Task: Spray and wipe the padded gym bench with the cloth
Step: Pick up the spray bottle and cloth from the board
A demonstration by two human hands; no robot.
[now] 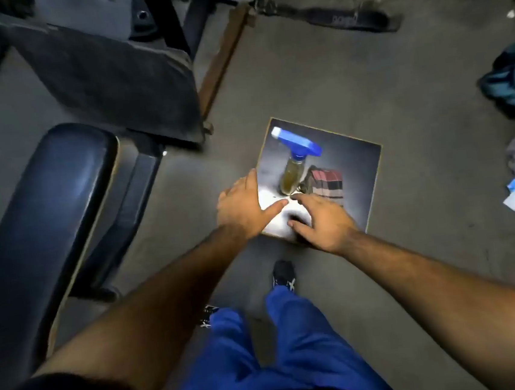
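Two hands out over a square board point(369, 165) on the floor, neither holding anything. My left hand point(242, 210) lies flat at the board's near-left edge, fingers together, thumb stuck out toward the middle. My right hand point(321, 217) hovers palm-down over the near corner, fingers loosely spread, tips pointing at the bottle.

Spray bottle point(293, 172) stands upright just beyond my right fingertips, long axis vertical, blue trigger head point(298, 143) on top with its nozzle aimed up-left toward the bench. Plaid cloth point(327, 183) lies crumpled just beside the bottle on its right, looks touching at the base. Right hand is nearer both; left sits a bit off to the bottle's left.

Padded bench point(50, 208) runs along my left, well apart from the board, bare floor between. Judgement: nothing sprayed or wiped yet; next is a short reach forward, right hand for the bottle neck or cloth. Open room around the bottle's far side; tipping it is the risk.
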